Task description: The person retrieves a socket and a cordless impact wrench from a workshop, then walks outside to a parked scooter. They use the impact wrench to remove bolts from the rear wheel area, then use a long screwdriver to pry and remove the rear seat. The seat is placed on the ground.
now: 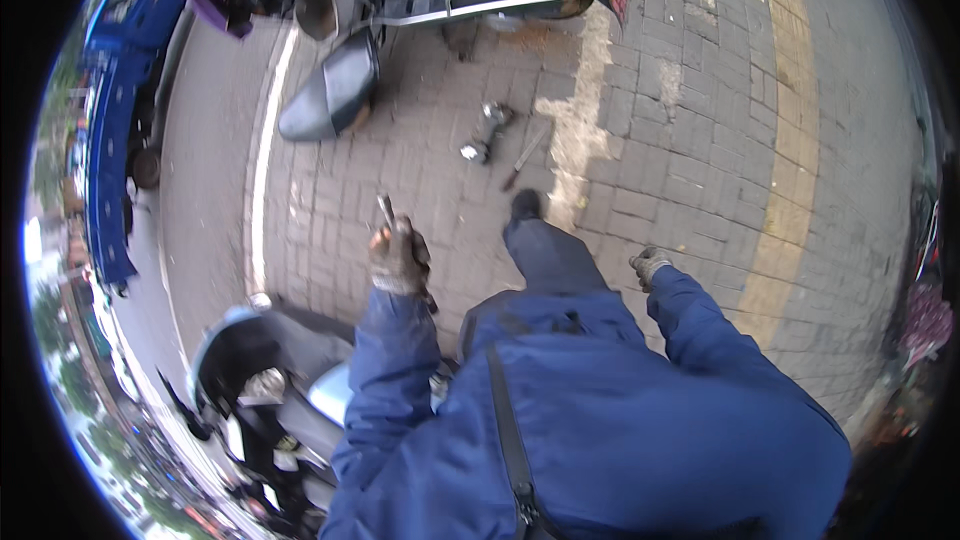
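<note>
left grip (pixel 399 260) holds metal tool (pixel 386 207) above open paving (pixel 335 175), off white line (pixel 266 160).

The left fingers (pixel 380 239) clench, the right fingers (pixel 638 262) curl.

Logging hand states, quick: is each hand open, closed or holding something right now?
Left hand: closed, holding a metal tool.
Right hand: fingers look curled, but whether it is closed or holding anything cannot be told.
</note>
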### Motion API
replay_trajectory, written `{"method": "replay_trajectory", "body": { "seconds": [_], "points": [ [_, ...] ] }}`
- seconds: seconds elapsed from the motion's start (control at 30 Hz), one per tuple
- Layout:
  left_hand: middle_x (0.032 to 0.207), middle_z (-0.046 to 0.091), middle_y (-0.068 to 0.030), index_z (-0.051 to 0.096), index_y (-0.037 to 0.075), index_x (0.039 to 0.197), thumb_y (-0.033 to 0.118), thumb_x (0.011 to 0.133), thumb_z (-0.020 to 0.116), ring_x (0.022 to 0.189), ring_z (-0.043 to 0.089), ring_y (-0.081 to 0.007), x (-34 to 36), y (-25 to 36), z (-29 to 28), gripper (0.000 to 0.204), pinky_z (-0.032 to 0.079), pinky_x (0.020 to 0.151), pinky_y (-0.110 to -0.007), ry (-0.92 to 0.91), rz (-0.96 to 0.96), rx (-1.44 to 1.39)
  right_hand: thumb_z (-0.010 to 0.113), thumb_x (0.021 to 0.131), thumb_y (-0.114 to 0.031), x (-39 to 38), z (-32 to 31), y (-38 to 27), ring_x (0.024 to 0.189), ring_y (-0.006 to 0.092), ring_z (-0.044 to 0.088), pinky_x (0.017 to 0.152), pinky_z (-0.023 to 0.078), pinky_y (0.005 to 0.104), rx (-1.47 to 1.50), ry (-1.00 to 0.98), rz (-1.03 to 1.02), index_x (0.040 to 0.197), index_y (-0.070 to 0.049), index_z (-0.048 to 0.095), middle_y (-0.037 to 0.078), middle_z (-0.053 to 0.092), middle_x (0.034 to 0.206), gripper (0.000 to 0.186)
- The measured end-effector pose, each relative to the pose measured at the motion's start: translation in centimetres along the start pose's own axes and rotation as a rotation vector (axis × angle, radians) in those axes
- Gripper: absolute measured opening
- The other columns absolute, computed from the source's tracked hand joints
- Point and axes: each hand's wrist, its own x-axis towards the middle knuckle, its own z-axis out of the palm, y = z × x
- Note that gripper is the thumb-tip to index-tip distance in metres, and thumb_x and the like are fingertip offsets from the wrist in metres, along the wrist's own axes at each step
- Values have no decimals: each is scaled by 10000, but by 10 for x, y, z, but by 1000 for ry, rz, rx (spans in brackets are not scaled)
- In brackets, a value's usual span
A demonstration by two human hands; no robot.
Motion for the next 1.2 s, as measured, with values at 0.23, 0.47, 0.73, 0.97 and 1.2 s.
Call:
{"method": "replay_trajectory", "body": {
  "seconds": [0.23, 0.47, 0.73, 0.97, 1.2],
  "points": [
    [520, 491, -18, 484, 138, 717, 325, 842, 625, 341, 436, -127, 177, 55, 38, 265, 279, 268, -268, -182, -372, 173, 636, 812, -243, -9, -9, -235, 457, 151, 514, 405, 435, 317, 373, 3, -321, 880, -38, 569, 67, 539, 589, 227],
    [462, 446, -32, 497, 125, 659, 389, 858, 582, 322, 410, -162, 359, 27, 97, 341, 275, 284, -295, -576, -260, 350, 639, 819, -240, 13, 49, -333, 431, 139, 497, 368, 412, 296, 860, 145, 49, 877, -45, 591, 55, 543, 579, 209],
    [483, 454, -32, 470, 131, 718, 393, 873, 555, 314, 372, -159, 446, -4, 112, 316, 257, 285, -295, -692, -474, 793, 651, 812, -220, 49, 163, -408, 489, 116, 516, 400, 454, 262, 1257, 98, 248, 941, -65, 596, 34, 571, 674, 209],
    [491, 449, -29, 474, 119, 719, 469, 876, 509, 333, 372, -148, 480, -87, 159, 385, 251, 287, -275, -697, -588, 823, 724, 738, -211, 209, 264, -424, 608, 184, 592, 535, 484, 321, 1063, 282, 80, 910, -67, 604, 78, 618, 726, 254],
    [514, 453, -19, 477, 137, 704, 453, 898, 450, 356, 338, -113, 550, -225, 228, 372, 260, 315, -252, -757, -531, 656, 699, 676, -384, 374, 319, -441, 1031, 348, 561, 885, 450, 405, 1118, 227, 155, 1109, -91, 584, 213, 599, 1061, 536]
  ]
}}
